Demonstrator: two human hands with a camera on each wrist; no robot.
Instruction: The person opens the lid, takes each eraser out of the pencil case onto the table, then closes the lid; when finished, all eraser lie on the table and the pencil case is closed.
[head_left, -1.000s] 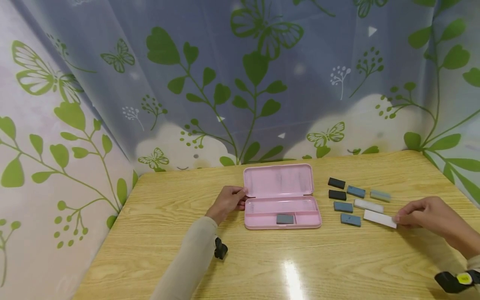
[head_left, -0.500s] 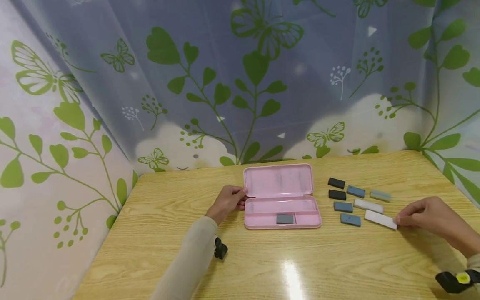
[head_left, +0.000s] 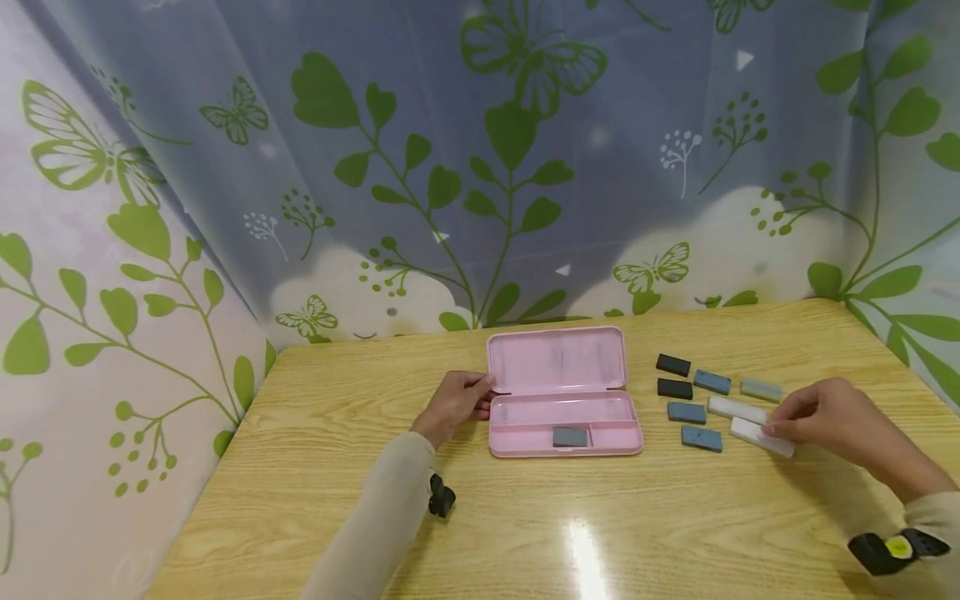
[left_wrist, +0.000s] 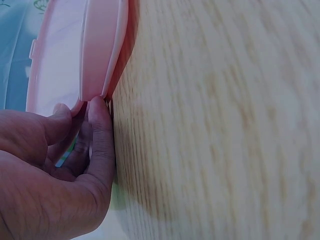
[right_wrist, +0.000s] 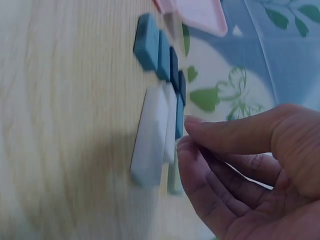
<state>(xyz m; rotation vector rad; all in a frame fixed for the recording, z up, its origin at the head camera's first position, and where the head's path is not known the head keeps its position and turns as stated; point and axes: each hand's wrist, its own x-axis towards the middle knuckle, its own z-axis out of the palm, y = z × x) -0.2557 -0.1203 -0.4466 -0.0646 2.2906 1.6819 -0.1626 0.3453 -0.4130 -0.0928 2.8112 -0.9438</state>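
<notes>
A pink pencil case (head_left: 557, 358) lies open on the table, with a grey eraser-like block (head_left: 570, 437) in its front compartment. At its left side my left hand (head_left: 455, 404) holds the case near the hinge; in the left wrist view, the thumb is at the lid's edge and a finger touches the base's corner. My right hand (head_left: 843, 421) hovers over the nearer white eraser-like block (head_left: 752, 433), fingers loosely curled. The right wrist view shows that white block (right_wrist: 150, 135) lying apart from the fingertips, with nothing between them. Behind it is a second white block (head_left: 735, 409).
Blue blocks (head_left: 686, 412) and two black blocks (head_left: 674, 389) lie right of the case, with a pale greenish block (head_left: 761, 390) behind the white ones. A patterned curtain (head_left: 420, 167) hangs behind the wooden table (head_left: 337, 500).
My right hand has let go of the nearer white block's right end and moved left and slightly up over it. That block shifted slightly right earlier. The left hand stays put.
</notes>
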